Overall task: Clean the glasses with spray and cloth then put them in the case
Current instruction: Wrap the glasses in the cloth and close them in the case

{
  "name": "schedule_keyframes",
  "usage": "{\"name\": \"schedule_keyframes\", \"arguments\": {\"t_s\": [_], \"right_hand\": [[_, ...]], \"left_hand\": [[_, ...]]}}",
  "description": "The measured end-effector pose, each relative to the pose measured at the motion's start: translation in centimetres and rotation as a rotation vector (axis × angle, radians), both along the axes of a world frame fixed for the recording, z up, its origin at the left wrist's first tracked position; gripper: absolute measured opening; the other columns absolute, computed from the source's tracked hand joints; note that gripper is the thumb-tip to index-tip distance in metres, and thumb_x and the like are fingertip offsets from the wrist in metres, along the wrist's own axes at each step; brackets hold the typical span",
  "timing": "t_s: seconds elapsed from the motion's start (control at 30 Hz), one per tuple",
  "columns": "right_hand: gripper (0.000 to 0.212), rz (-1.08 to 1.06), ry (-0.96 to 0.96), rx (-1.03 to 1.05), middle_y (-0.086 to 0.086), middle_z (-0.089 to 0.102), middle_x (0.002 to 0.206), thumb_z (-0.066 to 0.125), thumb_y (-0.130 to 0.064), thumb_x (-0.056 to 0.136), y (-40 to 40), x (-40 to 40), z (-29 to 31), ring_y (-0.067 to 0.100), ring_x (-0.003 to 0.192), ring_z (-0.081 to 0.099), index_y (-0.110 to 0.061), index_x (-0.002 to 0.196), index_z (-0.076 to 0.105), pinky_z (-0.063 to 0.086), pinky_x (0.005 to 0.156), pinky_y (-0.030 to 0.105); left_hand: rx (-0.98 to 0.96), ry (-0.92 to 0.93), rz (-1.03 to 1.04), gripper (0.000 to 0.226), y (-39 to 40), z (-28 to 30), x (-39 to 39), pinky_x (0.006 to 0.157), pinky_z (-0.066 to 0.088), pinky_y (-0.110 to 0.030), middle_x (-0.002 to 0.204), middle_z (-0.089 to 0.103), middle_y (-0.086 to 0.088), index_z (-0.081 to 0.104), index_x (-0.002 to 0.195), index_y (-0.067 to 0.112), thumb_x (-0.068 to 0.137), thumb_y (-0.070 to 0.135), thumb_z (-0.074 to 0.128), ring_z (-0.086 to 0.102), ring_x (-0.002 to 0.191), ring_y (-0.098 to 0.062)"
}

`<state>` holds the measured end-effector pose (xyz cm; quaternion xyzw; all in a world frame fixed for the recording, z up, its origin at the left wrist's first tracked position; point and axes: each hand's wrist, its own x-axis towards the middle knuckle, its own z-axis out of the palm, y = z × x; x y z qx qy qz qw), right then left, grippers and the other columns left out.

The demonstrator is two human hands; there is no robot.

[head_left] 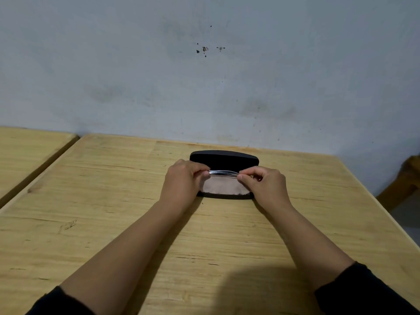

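Note:
A black glasses case (223,158) lies open on the wooden table (113,201), its lid raised at the back. Inside its lower half a greyish cloth (223,186) is spread. The folded glasses (223,173), thin and silvery, are held level just above the case's interior. My left hand (184,181) pinches the left end of the glasses. At the right end, my right hand (263,184) pinches them with thumb and fingers. No spray bottle is in view.
A stained grey wall (204,76) rises right behind the table. A second wooden table (29,146) adjoins on the left across a narrow gap. A wooden piece of furniture (404,185) stands off the table's right edge.

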<state>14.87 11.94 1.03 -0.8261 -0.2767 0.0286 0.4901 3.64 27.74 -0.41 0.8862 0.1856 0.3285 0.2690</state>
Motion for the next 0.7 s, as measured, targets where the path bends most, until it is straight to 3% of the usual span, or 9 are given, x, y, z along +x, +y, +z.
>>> {"name": "schedule_keyframes", "arguments": {"t_s": [0.23,0.37,0.5,0.6,0.7], "right_hand": [[0.011,-0.010,-0.002,-0.027,-0.008,0.069,0.080,0.074,-0.019,0.080,0.2,0.1,-0.4,-0.001,0.068,0.056,-0.016,0.090,0.076,0.039,0.059,0.000],[0.016,-0.021,-0.001,-0.006,-0.010,0.065,0.073,0.076,-0.022,0.078,-0.2,0.0,-0.2,0.000,0.063,0.053,-0.019,0.093,0.076,0.038,0.058,0.000],[0.008,-0.122,0.018,0.142,-0.006,0.071,0.078,0.075,-0.025,0.078,-1.0,0.2,-0.2,0.005,0.064,0.054,-0.024,0.086,0.076,0.043,0.058,0.011],[0.008,-0.198,0.057,0.264,-0.001,0.070,0.080,0.072,-0.027,0.081,-1.3,0.7,0.2,0.010,0.071,0.058,-0.027,0.089,0.074,0.051,0.068,0.030],[0.018,-0.184,0.153,0.317,-0.005,0.067,0.084,0.069,-0.025,0.084,-1.0,1.6,1.0,0.009,0.080,0.059,-0.030,0.101,0.072,0.051,0.077,0.027]], "left_hand": [[-0.001,0.021,0.016,0.015,0.3,-0.6,0.1,0.075,0.042,-0.025,0.088,0.074,0.001,0.073,0.097,0.024,0.083,0.024,0.067,0.061,0.087,-0.017],[-0.004,-0.003,0.048,0.019,0.0,-0.5,-0.2,0.072,0.033,-0.016,0.092,0.073,0.000,0.072,0.101,0.024,0.083,0.027,0.066,0.059,0.087,-0.013],[-0.059,-0.145,0.143,0.014,-0.2,0.1,-1.3,0.071,0.035,-0.006,0.087,0.069,0.009,0.073,0.096,0.021,0.083,0.022,0.067,0.056,0.080,-0.007],[-0.160,-0.246,0.227,0.014,-0.2,1.0,-1.7,0.073,0.036,-0.003,0.091,0.065,0.014,0.069,0.097,0.024,0.085,0.023,0.064,0.057,0.082,-0.003],[-0.384,-0.172,0.246,0.022,0.1,2.0,-1.3,0.072,0.034,-0.005,0.099,0.063,0.013,0.064,0.111,0.026,0.090,0.030,0.057,0.056,0.089,0.000]]}}
